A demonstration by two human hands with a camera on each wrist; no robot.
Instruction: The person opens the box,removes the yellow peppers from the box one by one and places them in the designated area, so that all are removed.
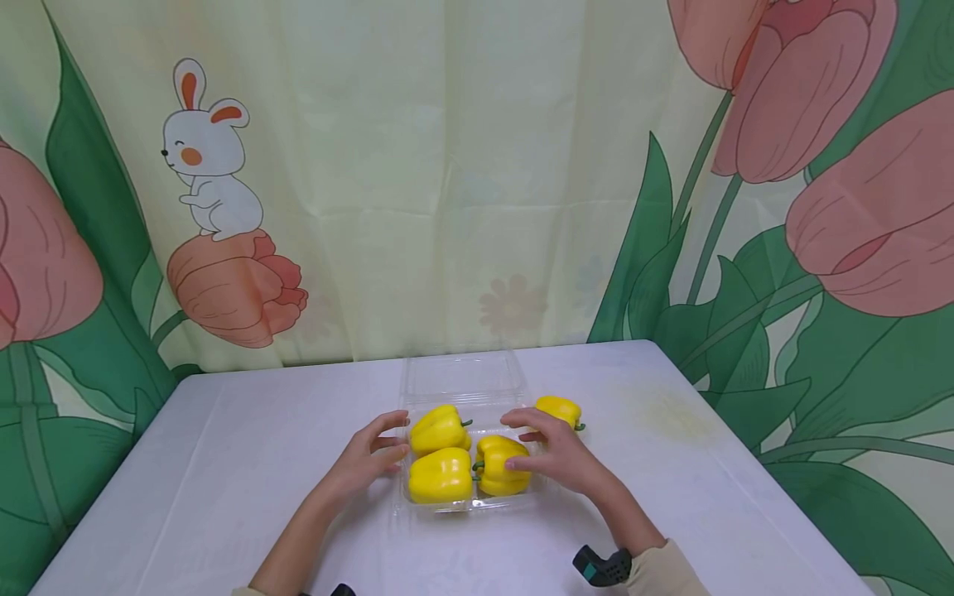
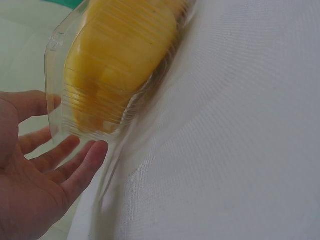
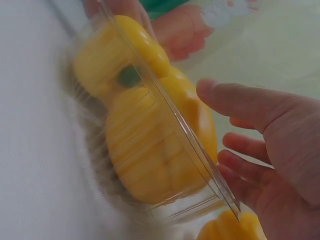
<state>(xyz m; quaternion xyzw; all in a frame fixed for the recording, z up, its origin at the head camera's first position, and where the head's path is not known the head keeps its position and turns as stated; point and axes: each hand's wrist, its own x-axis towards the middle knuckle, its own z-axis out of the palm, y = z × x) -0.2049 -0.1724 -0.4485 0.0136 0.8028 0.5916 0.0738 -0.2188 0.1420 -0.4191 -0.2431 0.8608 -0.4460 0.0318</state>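
Observation:
Three yellow bell peppers sit in a clear plastic clamshell box [image 1: 441, 507] in the head view. Two of them, the back-left pepper [image 1: 438, 432] and the front-left pepper [image 1: 440, 476], are on the left side; the third pepper [image 1: 501, 476] lies at the front right. My left hand [image 1: 361, 463] is at the box's left side, its loosely spread fingers right at the clear wall [image 2: 60, 75]. Over the right rim reaches my right hand [image 1: 566, 455], thumb tip close against the right pepper [image 3: 160, 145], other fingers loosely bent and holding nothing.
A fourth yellow pepper [image 1: 557, 409] lies on the white-covered table [image 1: 261, 447], just beyond my right hand. The clear lid [image 1: 464, 377] is folded back behind the box. A printed curtain [image 1: 373, 165] hangs behind the table's far edge.

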